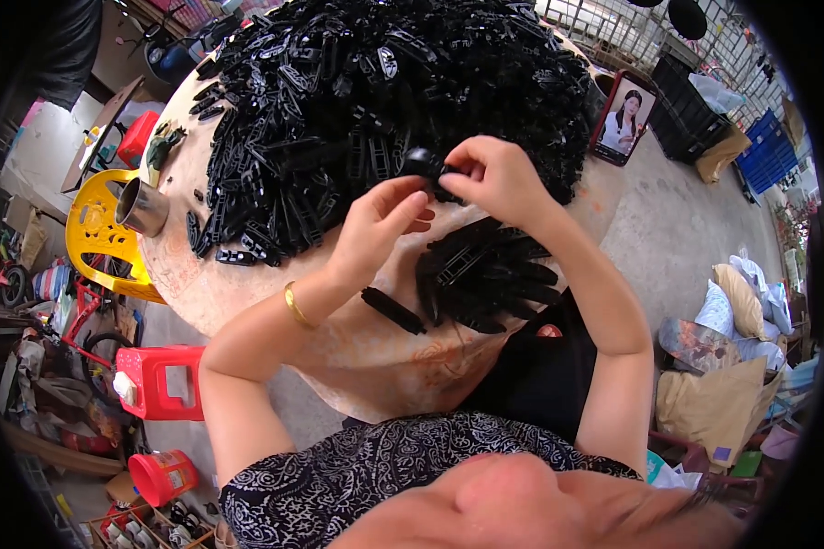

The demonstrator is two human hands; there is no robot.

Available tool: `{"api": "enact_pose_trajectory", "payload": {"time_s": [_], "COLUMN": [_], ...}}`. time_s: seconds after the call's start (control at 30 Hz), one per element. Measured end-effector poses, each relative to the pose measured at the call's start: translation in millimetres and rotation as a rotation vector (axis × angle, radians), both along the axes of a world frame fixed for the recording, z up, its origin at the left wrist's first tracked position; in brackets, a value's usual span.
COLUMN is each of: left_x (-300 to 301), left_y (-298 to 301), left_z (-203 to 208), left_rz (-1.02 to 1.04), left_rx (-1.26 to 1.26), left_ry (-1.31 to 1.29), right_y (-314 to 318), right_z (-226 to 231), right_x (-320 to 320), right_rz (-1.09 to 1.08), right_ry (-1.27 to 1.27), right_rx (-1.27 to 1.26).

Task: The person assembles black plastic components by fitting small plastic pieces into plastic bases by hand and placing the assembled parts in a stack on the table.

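Over the near side of a big heap of black plastic parts, a small glossy black plastic part is held up between my two hands. My left hand has its fingertips closed at the part's lower side. Thumb and fingers of my right hand pinch its right end, hiding some of it. Below the hands lies a smaller pile of long, narrow black plastic pieces, several with ladder-like frames. One single black strip rests left of that pile.
The round table has a worn, stained top. A phone showing a person stands at its right edge, and a metal cup at its left. Beside the table are a yellow chair, a red stool and a red bucket.
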State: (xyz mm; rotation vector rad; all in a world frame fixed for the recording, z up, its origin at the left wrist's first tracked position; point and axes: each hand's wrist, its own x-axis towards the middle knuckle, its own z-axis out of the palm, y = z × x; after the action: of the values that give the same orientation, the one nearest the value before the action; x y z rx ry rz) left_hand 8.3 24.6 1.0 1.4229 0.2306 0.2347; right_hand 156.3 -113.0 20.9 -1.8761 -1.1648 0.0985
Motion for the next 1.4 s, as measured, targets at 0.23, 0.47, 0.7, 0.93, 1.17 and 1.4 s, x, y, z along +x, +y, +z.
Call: {"api": "enact_pose_trajectory", "payload": {"time_s": [0.23,0.47,0.7,0.93,1.17,1.4], "left_x": [-4.0,-1.1,-1.9,-3.6,-5.7,-6.8], "left_y": [9.8,11.7,7.8,9.2,6.4,6.1], "left_z": [-3.4,-1.5,-4.0,-6.6,-4.1,-2.9], "left_rz": [0.063,0.024,-0.031,-0.129,-0.121,-0.131], "left_rx": [-0.131,-0.280,-0.227,-0.286,-0.297,-0.319], "left_ry": [-0.119,-0.086,-0.078,-0.024,-0.003,-0.009], "right_y": [2.3,-9.7,-14.3,-18.0,-16.3,-19.6], "right_z": [-4.0,-19.8,-8.0,6.9,2.8,2.9], "right_x": [-14.4,-2.5,-9.2,-34.2,-39.9,-41.8], "right_rz": [0.183,0.040,-0.003,0.115,0.139,0.153], "right_ry": [0.291,-0.365,-0.114,-0.103,-0.410,-0.571], "right_rx": [0.027,-0.366,-0.026,0.302,0.332,0.283]}}
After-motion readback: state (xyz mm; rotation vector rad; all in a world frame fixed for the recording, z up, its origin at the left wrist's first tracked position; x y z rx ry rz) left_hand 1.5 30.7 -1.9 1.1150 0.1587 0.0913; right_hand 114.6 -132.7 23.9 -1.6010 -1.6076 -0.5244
